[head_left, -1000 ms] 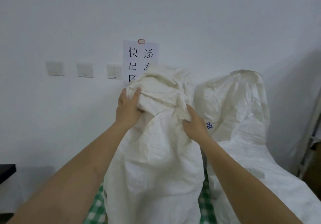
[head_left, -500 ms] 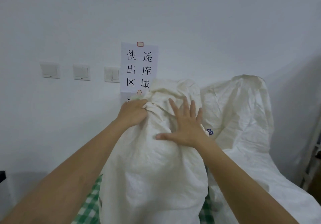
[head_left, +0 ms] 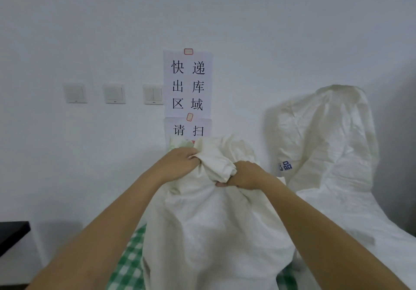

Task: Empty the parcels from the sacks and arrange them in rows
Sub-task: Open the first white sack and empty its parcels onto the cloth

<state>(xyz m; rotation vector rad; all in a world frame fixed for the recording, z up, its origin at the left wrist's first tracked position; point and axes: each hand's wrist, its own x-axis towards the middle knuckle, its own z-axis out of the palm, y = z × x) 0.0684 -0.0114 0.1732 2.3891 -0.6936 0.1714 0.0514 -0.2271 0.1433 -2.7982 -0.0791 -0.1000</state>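
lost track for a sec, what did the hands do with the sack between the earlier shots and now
The right hand, flat on the near sack half a second ago, has closed its grip on the bunched top again. The sack's top has come down, uncovering more of the wall sign. The left hand keeps its hold. The second sack leans as before.

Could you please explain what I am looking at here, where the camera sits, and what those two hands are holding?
There is no machine: a person wears a camera on the head, looking forward and down over their own arms. The left hand and right hand both grip the bunched top of a white sack standing on a green checked cloth. A second white sack leans against the wall to the right. On the wall hang paper signs beside three light switches. No parcels show yet.
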